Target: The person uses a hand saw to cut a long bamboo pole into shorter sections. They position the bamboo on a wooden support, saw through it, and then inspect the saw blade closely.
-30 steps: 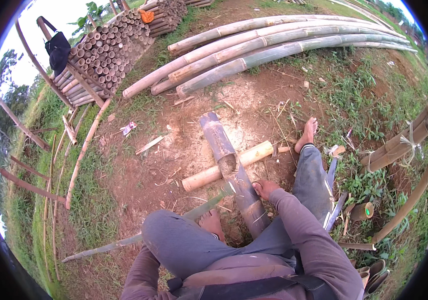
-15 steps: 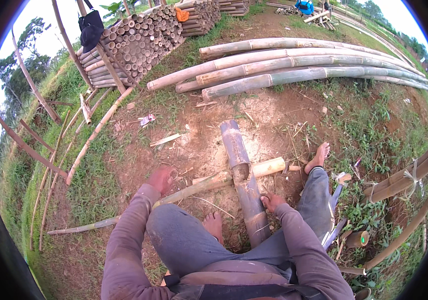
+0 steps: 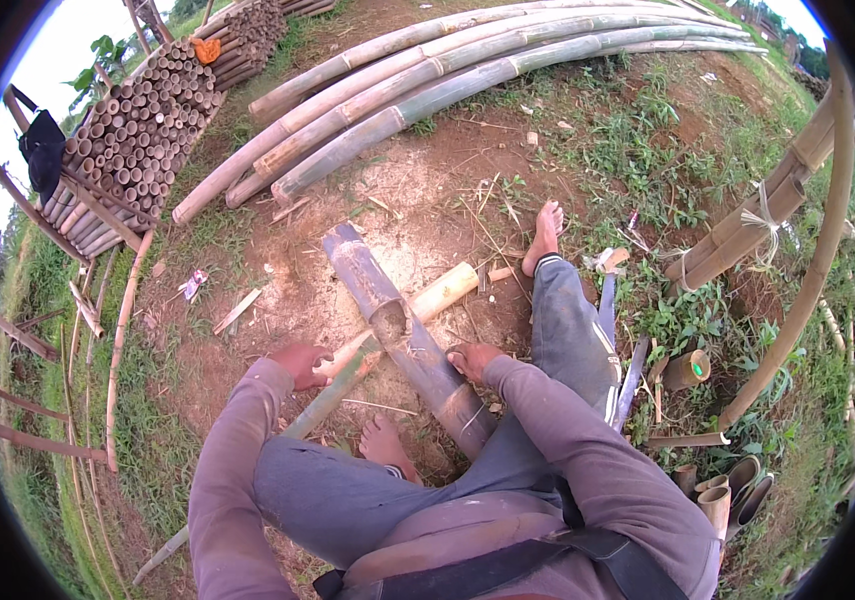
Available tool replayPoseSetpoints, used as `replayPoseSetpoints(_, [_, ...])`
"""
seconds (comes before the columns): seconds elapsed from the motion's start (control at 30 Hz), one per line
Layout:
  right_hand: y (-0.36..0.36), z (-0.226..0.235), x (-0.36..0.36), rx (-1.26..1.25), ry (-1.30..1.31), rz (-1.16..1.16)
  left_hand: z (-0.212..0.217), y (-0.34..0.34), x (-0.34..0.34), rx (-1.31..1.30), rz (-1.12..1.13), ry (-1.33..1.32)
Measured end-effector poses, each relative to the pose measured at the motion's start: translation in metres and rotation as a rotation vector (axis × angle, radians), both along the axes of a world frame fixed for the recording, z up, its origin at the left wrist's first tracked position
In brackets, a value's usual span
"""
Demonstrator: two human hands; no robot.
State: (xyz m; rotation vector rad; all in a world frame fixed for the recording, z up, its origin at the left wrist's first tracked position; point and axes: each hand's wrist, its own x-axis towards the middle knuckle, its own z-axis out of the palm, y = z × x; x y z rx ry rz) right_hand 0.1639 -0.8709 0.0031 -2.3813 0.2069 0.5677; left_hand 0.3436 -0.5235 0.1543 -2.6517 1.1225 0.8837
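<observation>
A thick brown-grey bamboo piece (image 3: 348,262) with a notch cut in its upper side slants from the far left toward my lap. My right hand (image 3: 475,362) grips its right side, below the notch. Crossing under it lies a pale, peeled log (image 3: 445,290). My left hand (image 3: 298,365) is at the log's near left end, its fingers apart and slightly curled; whether they touch the log is unclear. A slim green bamboo pole (image 3: 323,405) runs beside it and on under my left leg, which hides part of it.
Several long bamboo poles (image 3: 418,85) lie across the ground ahead. A stack of cut bamboo (image 3: 138,125) stands far left. Tied bamboo poles (image 3: 748,230) are at right, near a short cut piece (image 3: 688,370). My bare feet (image 3: 546,238) flank the notched bamboo.
The view has turned to the right. My left hand has come inward, from beside the green pole to the pale log's end. My right hand stays on the notched bamboo.
</observation>
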Motion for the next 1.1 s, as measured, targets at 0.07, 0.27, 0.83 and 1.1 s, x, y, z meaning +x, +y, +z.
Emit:
replayPoseSetpoints(0.07, [0.002, -0.005, 0.007, -0.022, 0.006, -0.026, -0.006, 0.002, 0.001, 0.113, 0.026, 0.049])
replayPoseSetpoints(0.27, [0.03, -0.036, 0.034, 0.069, -0.199, -0.279, -0.016, 0.019, 0.082, -0.052, 0.235, -0.255])
replayPoseSetpoints(0.83, [0.023, -0.04, 0.03, 0.527, -0.042, -0.24, -0.197, -0.01, 0.455, -1.144, 1.088, 0.061])
replayPoseSetpoints(1.1, [0.016, -0.046, 0.04, 0.571, 0.074, -0.207, -0.184, -0.064, 0.511, -1.523, 1.351, 0.282])
